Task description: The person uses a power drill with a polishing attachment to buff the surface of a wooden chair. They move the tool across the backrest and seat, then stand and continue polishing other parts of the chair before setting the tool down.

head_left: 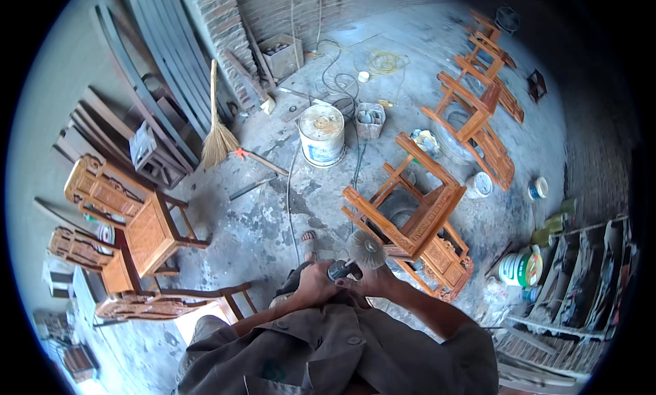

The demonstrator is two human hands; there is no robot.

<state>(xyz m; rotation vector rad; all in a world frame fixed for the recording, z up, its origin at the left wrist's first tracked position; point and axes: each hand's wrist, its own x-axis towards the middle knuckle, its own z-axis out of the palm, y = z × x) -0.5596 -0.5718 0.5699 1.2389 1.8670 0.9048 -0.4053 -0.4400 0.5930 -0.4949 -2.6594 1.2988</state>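
Close to my body, my left hand (pixel 316 283) is wrapped round the dark round body of a hand-held power tool (pixel 337 270). A round grey bristle wheel brush (pixel 367 249) sits at the tool's right end. My right hand (pixel 372 281) is closed just below the brush, its thumb toward the tool; its grip is partly hidden. Just beyond the brush, to the right, a carved wooden chair (pixel 427 221) lies tipped over with its legs raised. I cannot make out the brush touching the chair.
Carved chairs (pixel 147 227) stand at the left; more tipped chairs (pixel 471 108) line the far right. A white bucket (pixel 321 137) stands ahead, with cables (pixel 290 197) on the floor beside it. A broom (pixel 216 139) leans near planks. Shelves (pixel 581 279) and a paint bucket (pixel 521 268) are at right.
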